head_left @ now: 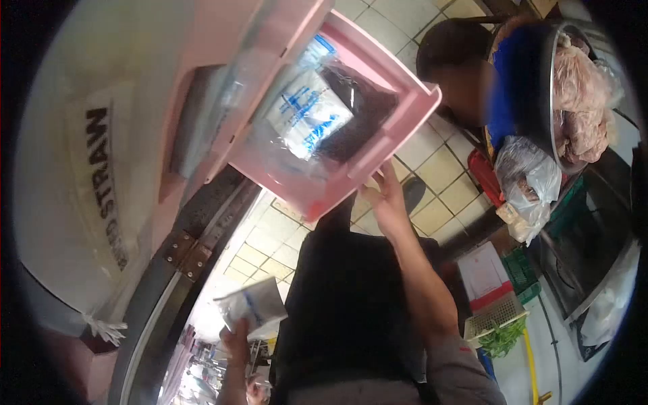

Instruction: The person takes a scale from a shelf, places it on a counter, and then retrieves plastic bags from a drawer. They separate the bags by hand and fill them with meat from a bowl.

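Note:
My right hand (386,202) is at the outer side of an open pink drawer (405,125), its fingertips against the front wall. Inside the drawer lie a white packet with blue print (307,111), clear plastic wrapping and a bag with dark contents (361,111). Lower left, my left hand (236,337) grips a flat, pale plastic packet (260,305) with blue marks, its fingers closed around the near edge.
At the upper right, a person in blue (501,94) is beside a metal bowl (555,101) of bagged meat. Below hangs a plastic bag (530,179). A cream basket (496,317) with greens stands at the lower right. A dark hinged frame (189,255) is at the left.

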Available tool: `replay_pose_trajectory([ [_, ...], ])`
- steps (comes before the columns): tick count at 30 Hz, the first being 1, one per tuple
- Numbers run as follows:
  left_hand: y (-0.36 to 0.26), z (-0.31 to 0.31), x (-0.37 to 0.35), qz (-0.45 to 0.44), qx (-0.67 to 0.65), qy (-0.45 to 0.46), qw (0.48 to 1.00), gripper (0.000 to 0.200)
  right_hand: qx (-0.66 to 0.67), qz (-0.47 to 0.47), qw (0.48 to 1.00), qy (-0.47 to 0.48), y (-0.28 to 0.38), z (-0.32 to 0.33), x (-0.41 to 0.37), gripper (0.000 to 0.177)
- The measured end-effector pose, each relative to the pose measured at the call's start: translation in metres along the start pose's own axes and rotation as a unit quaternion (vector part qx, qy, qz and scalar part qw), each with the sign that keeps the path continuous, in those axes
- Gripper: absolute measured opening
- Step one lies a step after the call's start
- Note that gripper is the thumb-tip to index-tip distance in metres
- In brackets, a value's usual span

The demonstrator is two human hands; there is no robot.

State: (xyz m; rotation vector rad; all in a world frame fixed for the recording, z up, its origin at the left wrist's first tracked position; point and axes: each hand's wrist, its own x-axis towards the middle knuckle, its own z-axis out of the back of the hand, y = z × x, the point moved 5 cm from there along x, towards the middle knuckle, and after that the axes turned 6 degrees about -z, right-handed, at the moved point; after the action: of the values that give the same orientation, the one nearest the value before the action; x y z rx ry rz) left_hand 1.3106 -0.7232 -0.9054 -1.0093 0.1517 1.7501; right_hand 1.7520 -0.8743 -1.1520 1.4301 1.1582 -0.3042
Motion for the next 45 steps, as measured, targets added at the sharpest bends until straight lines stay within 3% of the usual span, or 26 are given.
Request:
replay_pose_trajectory([
  [3,-0.022,-0.003,-0.019,-0.023,-0.048,-0.002,0.999,0.020,-0.002,0.022,1.000,0.022,0.017,-0.049,0.030,0.083],
  [5,-0.040,-0.007,-0.028,-0.040,-0.040,-0.007,0.998,0.019,-0.038,0.047,0.997,0.040,-0.006,-0.072,0.065,0.085],
  [7,-0.048,0.001,-0.029,-0.071,0.050,0.045,0.995,0.024,-0.109,0.048,0.977,0.175,0.030,-0.110,0.065,0.078],
  [9,-0.079,-0.014,-0.035,-0.128,0.077,0.074,0.986,0.028,-0.150,0.076,0.921,0.352,0.038,-0.152,0.049,0.066],
  [10,-0.093,-0.022,-0.040,-0.105,-0.001,0.084,0.991,0.028,-0.173,0.107,0.904,0.377,0.037,-0.167,0.030,0.057],
  [11,-0.100,-0.025,-0.045,-0.114,0.004,0.094,0.989,0.029,-0.196,0.141,0.884,0.401,0.038,-0.176,0.007,0.049],
  [13,-0.120,-0.021,-0.055,-0.142,0.015,0.109,0.984,0.030,-0.177,0.115,0.921,0.329,0.033,-0.157,-0.012,0.046],
  [14,-0.143,-0.025,-0.069,-0.177,-0.017,0.112,0.978,0.035,-0.041,-0.038,0.941,0.335,0.041,-0.137,-0.032,0.052],
  [17,-0.167,-0.021,-0.095,-0.242,-0.077,0.129,0.959,0.039,-0.057,-0.060,0.954,0.288,0.073,-0.087,-0.091,0.056],
  [21,-0.208,-0.013,-0.141,-0.260,-0.123,0.163,0.944,0.034,-0.071,-0.070,0.955,0.278,0.139,-0.063,-0.180,0.056],
  [22,-0.223,-0.001,-0.153,-0.267,-0.002,0.145,0.953,0.026,-0.062,-0.065,0.957,0.275,0.151,-0.057,-0.207,0.057],
  [25,-0.254,0.015,-0.192,-0.352,-0.028,0.136,0.926,0.018,-0.050,-0.043,0.957,0.282,0.190,-0.039,-0.267,0.067],
  [27,-0.294,0.024,-0.228,-0.502,0.029,0.111,0.857,0.020,0.002,-0.034,0.942,0.333,0.221,-0.039,-0.309,0.078],
  [29,-0.324,0.030,-0.267,-0.663,0.008,0.080,0.745,0.032,0.057,-0.043,0.915,0.397,0.244,-0.044,-0.351,0.085],
  [31,-0.345,0.039,-0.306,-0.747,0.063,0.059,0.659,0.044,0.081,-0.023,0.883,0.461,0.265,-0.056,-0.385,0.101],
  [33,-0.352,0.052,-0.344,-0.779,0.175,0.029,0.601,0.038,0.103,0.018,0.864,0.492,0.289,-0.069,-0.418,0.105],
  [34,-0.344,0.052,-0.350,-0.787,0.194,0.012,0.585,0.039,0.180,0.010,0.858,0.482,0.296,-0.074,-0.431,0.093],
  [36,-0.324,0.046,-0.362,-0.800,0.233,-0.023,0.553,0.041,0.097,0.063,0.895,0.431,0.309,-0.081,-0.450,0.079],
  [39,-0.303,0.056,-0.384,-0.790,0.221,-0.051,0.570,0.045,0.056,0.087,0.926,0.363,0.307,-0.085,-0.465,0.056],
  [40,-0.294,0.067,-0.393,-0.761,0.226,-0.032,0.607,0.047,0.047,0.097,0.928,0.356,0.304,-0.085,-0.467,0.052],
  [43,-0.250,0.099,-0.399,-0.710,0.089,-0.079,0.694,0.049,0.036,0.150,0.920,0.361,0.299,-0.092,-0.466,0.044],
  [44,-0.236,0.113,-0.403,-0.710,0.075,-0.119,0.690,0.056,0.026,0.149,0.920,0.361,0.297,-0.098,-0.468,0.044],
  [45,-0.218,0.118,-0.396,-0.672,-0.053,-0.124,0.728,0.059,0.017,0.147,0.922,0.358,0.294,-0.103,-0.469,0.043],
])
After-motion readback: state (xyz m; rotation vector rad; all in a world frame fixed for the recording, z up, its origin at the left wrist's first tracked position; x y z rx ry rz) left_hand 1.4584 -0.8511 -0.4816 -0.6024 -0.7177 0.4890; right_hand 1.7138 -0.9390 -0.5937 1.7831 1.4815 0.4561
